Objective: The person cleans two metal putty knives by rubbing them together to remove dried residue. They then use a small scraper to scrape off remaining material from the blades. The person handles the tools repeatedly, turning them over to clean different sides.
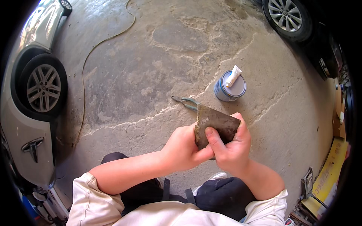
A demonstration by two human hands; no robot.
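Note:
Between my two hands is a thin, stained metal plate [217, 121] with crusty residue along its left edge. My left hand [183, 148] grips it from the lower left, its fingers mostly hidden behind. My right hand [233, 149] holds the right side, thumb pressed on the upper face and fingers curled around the far edge. Partly covered by the plate, a pair of pliers [188, 103] with green handles lies on the concrete floor [135, 141]. Beyond it stands a closed metal can [224, 94]. A white squeeze tube [233, 75] with an orange tip rests on its lid.
A light-coloured car [28, 141] stands at the left, a dark car [319, 50] at the upper right. A hose or cable [84, 73] curves over the cracked floor. A yellow board [328, 175] and a metal jack-like frame [306, 180] are at the lower right.

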